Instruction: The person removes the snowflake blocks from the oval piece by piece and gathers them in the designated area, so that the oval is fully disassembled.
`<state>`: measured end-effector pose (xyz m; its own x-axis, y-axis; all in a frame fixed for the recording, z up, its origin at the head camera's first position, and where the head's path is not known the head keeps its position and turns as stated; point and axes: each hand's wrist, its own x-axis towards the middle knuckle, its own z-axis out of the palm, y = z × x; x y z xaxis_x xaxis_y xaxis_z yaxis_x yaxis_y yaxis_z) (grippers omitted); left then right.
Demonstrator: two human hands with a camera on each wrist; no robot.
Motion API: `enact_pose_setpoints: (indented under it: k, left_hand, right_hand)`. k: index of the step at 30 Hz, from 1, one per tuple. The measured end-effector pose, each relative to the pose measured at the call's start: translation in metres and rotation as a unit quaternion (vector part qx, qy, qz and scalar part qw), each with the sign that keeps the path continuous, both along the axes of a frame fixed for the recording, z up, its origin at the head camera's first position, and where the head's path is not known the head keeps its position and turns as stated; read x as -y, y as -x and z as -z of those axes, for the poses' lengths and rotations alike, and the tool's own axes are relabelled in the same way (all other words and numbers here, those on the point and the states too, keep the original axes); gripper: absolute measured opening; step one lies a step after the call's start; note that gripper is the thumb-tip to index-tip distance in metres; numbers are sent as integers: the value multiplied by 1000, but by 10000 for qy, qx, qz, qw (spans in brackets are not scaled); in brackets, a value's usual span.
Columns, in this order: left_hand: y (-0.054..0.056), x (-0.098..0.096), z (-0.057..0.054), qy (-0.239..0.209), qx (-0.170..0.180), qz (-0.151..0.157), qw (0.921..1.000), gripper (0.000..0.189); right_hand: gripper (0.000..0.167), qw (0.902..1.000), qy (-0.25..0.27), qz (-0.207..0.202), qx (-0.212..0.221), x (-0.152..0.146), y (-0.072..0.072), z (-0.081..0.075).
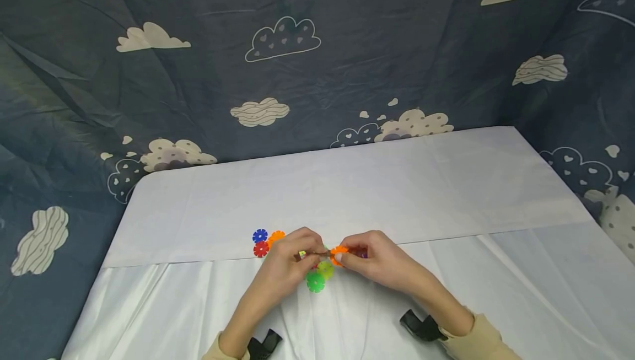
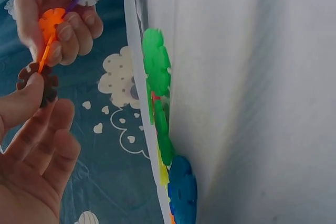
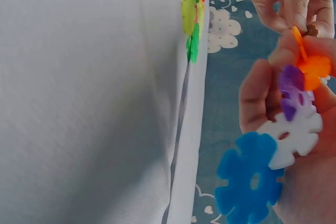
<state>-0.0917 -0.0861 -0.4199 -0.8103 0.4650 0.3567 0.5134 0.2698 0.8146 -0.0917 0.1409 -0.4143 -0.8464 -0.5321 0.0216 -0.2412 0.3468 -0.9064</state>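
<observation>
Between thumb and fingers, my left hand (image 1: pixel 290 255) pinches a brown notched plastic disc (image 2: pixel 51 83). My right hand (image 1: pixel 382 256) holds a chain of interlocking snowflake discs by its orange end. That chain runs from an edge-on orange disc (image 3: pixel 300 44) through another orange disc (image 3: pixel 316 72) and a purple disc (image 3: pixel 290 85) to a white disc (image 3: pixel 307 132) and a blue disc (image 3: pixel 245 179). The edge-on orange disc meets the brown one; whether their slots are joined I cannot tell. In the head view, the hands hide most of the chain.
Loose discs lie on the white-covered table (image 1: pixel 198 211): a green disc (image 1: pixel 315 281) and a yellow-green disc (image 1: pixel 326 269) below the hands, with a blue disc (image 1: pixel 260 235), a red disc (image 1: pixel 261 248) and an orange disc (image 1: pixel 276 236) left of them. Behind hangs a dark cloud-patterned cloth (image 1: pixel 208 73).
</observation>
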Motion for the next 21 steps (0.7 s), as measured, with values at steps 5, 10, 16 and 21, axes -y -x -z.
enact_pose_setpoints:
  k: [5, 10, 16, 21]
  left_hand:
    - [0, 1, -1, -59, -58, -28, 10000, 22]
    - [0, 1, -2, -112, -185, -23, 9998, 23]
    - [2, 1, 2, -121, -184, -29, 9998, 25]
    - [2, 1, 3, -119, -304, -28, 9995, 26]
  right_hand:
    - [10, 9999, 13, 149, -67, 2, -1, 1]
    - [10, 9996, 54, 257, -106, 4, -2, 1]
    - [12, 9990, 37, 328, -285, 5, -3, 1]
    - [13, 9985, -63, 361, -407, 5, -3, 1]
